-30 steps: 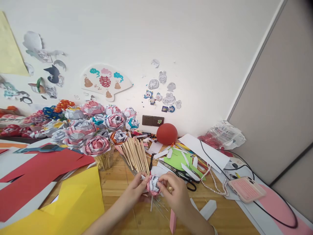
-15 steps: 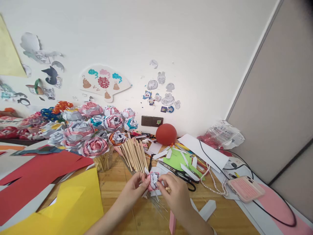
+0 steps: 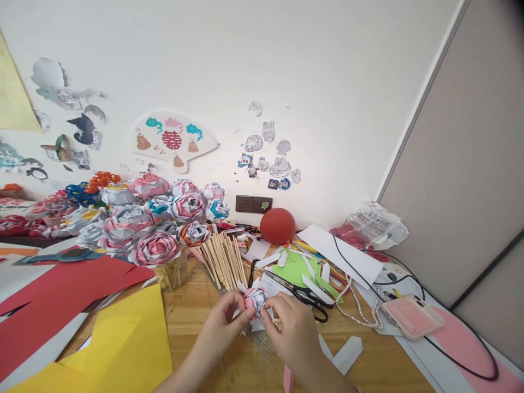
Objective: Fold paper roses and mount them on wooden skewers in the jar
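Note:
A small pink and white paper flower is held up between my two hands, above the wooden table. On its left side, the thumb and fingers of my left hand pinch the petals. My right hand is curled at the flower's right edge, thumb and forefinger pressed to it, with what looks like the end of a wooden stick between its fingers. Behind the flower lies a bundle of wooden sticks. Black-handled scissors rest just beyond my right hand. Below the flower, thin clear rods lie on the table.
Finished paper flowers stand in a clear cup at the left. Yellow paper and red paper cover the left side. A red balloon sits by the wall. Rightward are green paper, a bead string and a phone.
The flower has shifted slightly and turned a little in my fingers. Both hands keep hold of it. The view has moved slightly.

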Demonstrator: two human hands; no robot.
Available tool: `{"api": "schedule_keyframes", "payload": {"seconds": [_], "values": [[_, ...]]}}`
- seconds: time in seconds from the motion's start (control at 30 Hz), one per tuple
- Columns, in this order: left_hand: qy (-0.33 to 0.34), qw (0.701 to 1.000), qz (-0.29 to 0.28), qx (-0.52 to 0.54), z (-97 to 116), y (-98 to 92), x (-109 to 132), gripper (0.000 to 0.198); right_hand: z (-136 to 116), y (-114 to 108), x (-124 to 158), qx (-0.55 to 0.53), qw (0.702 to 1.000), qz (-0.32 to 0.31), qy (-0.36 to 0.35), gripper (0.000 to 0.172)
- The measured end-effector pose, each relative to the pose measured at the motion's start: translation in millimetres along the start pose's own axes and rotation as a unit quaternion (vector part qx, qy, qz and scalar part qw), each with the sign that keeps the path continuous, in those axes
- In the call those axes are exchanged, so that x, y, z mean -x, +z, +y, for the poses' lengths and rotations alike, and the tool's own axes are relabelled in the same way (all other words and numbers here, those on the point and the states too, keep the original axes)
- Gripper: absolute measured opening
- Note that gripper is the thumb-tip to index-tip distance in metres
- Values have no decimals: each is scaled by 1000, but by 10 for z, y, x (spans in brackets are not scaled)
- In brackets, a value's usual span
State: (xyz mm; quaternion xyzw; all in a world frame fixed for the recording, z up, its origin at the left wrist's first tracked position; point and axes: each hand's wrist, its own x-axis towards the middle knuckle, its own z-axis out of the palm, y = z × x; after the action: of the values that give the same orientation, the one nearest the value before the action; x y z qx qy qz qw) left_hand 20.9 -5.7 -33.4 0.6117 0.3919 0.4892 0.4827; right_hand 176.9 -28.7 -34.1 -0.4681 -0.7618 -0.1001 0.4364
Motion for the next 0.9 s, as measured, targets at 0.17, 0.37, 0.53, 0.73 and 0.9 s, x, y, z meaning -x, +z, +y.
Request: {"api": "schedule_keyframes", "payload": {"seconds": [0.17, 0.37, 0.53, 0.73, 0.9], "values": [[24, 999, -25, -1, -95, 3, 2, 33, 14, 46, 12, 23, 999, 32, -7, 23], [50, 997, -27, -60, -139, -4, 4, 23, 28, 67, 25, 85, 990, 56, -96, 29], [31, 998, -26, -57, -115, -12, 12, 22, 41, 65, 25, 30, 998, 28, -54, 23], [41, 997, -57, -36, -151, -7, 28, 20, 108, 72, 16, 141, 975, 59, -164, 29], [25, 998, -41, -34, -101, -1, 18, 18, 93, 43, 8, 17, 997, -10, -69, 25]]}}
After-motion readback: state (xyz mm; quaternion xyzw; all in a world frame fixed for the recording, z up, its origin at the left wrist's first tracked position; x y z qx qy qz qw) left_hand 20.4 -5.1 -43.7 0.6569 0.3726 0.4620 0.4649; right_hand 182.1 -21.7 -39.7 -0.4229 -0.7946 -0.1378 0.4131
